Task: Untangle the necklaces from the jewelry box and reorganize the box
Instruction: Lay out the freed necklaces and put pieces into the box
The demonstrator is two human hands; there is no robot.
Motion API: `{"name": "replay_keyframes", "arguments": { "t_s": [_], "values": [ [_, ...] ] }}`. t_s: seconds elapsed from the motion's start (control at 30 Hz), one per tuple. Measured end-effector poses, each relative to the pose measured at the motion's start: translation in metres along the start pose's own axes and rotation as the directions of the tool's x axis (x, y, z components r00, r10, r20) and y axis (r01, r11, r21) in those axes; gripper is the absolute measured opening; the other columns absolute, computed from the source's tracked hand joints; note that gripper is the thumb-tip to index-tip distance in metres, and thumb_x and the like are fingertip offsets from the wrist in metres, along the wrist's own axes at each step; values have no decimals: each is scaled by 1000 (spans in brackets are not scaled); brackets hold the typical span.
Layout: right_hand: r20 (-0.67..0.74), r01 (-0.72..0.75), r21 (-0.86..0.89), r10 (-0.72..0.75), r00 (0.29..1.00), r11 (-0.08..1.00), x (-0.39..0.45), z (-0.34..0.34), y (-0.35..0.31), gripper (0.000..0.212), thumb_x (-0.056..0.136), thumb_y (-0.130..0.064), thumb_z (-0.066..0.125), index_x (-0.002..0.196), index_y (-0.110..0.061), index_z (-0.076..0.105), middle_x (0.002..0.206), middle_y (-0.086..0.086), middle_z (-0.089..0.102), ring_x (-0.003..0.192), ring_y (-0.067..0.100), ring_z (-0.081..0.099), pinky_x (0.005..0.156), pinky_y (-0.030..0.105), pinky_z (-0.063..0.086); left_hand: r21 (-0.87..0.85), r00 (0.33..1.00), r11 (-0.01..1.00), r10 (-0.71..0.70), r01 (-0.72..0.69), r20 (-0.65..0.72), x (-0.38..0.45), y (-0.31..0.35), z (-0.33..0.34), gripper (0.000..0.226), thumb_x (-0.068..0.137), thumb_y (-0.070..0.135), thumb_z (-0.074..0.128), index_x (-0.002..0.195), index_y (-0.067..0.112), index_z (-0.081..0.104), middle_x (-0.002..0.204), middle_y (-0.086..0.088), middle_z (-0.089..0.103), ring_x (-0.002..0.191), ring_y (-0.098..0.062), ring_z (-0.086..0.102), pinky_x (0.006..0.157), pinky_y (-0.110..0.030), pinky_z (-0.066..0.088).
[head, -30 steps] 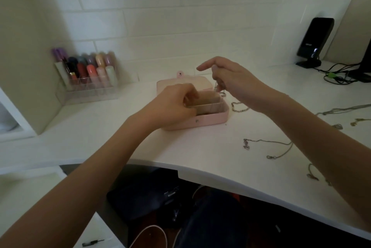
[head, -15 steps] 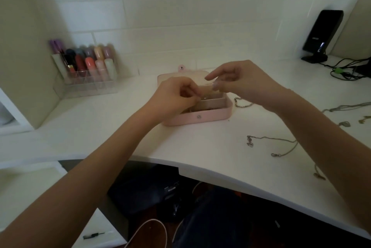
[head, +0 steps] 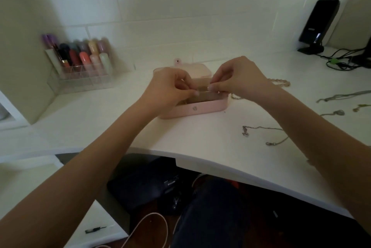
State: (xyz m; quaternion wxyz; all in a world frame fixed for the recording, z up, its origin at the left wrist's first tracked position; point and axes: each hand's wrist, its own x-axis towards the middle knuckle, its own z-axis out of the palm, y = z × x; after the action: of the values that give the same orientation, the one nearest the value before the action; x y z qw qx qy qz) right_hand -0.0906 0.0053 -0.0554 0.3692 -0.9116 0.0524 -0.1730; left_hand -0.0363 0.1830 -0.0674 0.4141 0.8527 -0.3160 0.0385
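Observation:
The pink jewelry box (head: pixel 202 108) lies open in the middle of the white desk, its lid (head: pixel 200 69) tipped back. Both hands hover over its compartments. My left hand (head: pixel 170 85) has its thumb and fingertips pinched together above the left half. My right hand (head: pixel 239 79) pinches above the right half, with a small glint at its fingertips. They seem to hold a fine necklace chain between them, too thin to see clearly. Loose necklaces lie to the right: a gold chain (head: pixel 281 82), a silver chain (head: pixel 261 130) and more (head: pixel 341 95) near the edge.
A clear organizer with several lipsticks (head: pixel 80 67) stands at the back left by a white cabinet side. A black device on a stand (head: pixel 319 25) and dark cables (head: pixel 341 61) sit at the back right. The desk's curved front edge (head: pixel 200 157) runs below my forearms.
My right hand came down and left from above the box's right side. Its fingertips now almost meet the left hand's over the box, and its fingers went from spread to pinched.

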Motion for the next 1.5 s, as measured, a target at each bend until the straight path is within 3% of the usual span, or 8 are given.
{"name": "replay_keyframes", "arguments": {
  "t_s": [0.2, 0.3, 0.4, 0.6, 0.73, 1.03, 1.3, 1.5],
  "values": [
    [12, 84, -228, -84, 996, 970, 0, 9, 2, 4, 81, -17, 74, 84, -15, 74, 80, -1, 62, 61, 1, 46, 52, 4, 33, 150, 998, 988, 53, -50, -17, 3, -3, 1, 10, 82, 25, 72, 86, 17, 76, 69, 14, 62, 64, 3, 53, 62, -5, 38],
    [41, 118, -316, -111, 993, 941, 4, 10, 8, 11, 80, -11, 70, 83, -22, 71, 93, 0, 66, 72, 8, 49, 67, 17, 37, 280, 998, 959, 24, -38, 52, 8, -3, -2, 10, 84, 17, 68, 90, 16, 76, 72, 10, 63, 65, 0, 52, 59, 0, 35],
    [83, 125, -412, -99, 992, 903, 6, 12, 11, 16, 84, -8, 63, 91, -18, 73, 97, 4, 68, 79, 16, 52, 74, 24, 38, 331, 994, 943, -26, -11, 108, 14, 0, -3, 11, 84, 16, 65, 87, 14, 76, 83, -1, 69, 75, -8, 55, 57, -12, 37],
    [43, 87, -445, -75, 996, 891, 13, 17, 13, 17, 80, -1, 64, 86, -14, 73, 96, 10, 67, 86, 26, 62, 72, 23, 39, 393, 1000, 919, 17, -23, 19, 17, 1, 3, 11, 83, 14, 67, 87, 15, 77, 88, -4, 72, 91, -16, 58, 78, -19, 38],
    [45, 73, -449, -59, 997, 890, 12, 18, 9, 15, 78, -1, 68, 85, -12, 74, 92, 10, 65, 86, 28, 63, 74, 26, 45, 442, 999, 896, 43, -30, -18, 15, 1, 5, 13, 83, 14, 65, 85, 16, 78, 83, -4, 72, 83, -15, 54, 69, -19, 33],
    [52, 58, -443, -39, 998, 895, 11, 16, 7, 18, 77, 3, 67, 87, -11, 74, 86, 9, 63, 82, 28, 63, 71, 24, 43, 409, 1000, 912, 17, -18, 6, 15, 1, 3, 10, 81, 16, 69, 85, 19, 78, 84, -1, 74, 91, -15, 61, 81, -29, 49],
    [66, 44, -460, -16, 998, 887, 13, 21, 8, 22, 79, 1, 60, 90, -14, 71, 102, 14, 63, 89, 31, 62, 68, 23, 33, 327, 1000, 945, 13, -21, 25, 15, -3, 2, 8, 80, 19, 73, 85, 18, 78, 74, 7, 68, 64, 2, 49, 56, 1, 33],
    [72, 73, -448, -45, 996, 891, 15, 20, 14, 22, 80, 2, 60, 93, -12, 72, 101, 12, 66, 88, 28, 62, 66, 21, 36, 332, 999, 943, 5, -19, 43, 17, -5, -1, 8, 80, 20, 73, 86, 18, 78, 63, 15, 59, 63, 3, 50, 56, 0, 34]
  ]
}}
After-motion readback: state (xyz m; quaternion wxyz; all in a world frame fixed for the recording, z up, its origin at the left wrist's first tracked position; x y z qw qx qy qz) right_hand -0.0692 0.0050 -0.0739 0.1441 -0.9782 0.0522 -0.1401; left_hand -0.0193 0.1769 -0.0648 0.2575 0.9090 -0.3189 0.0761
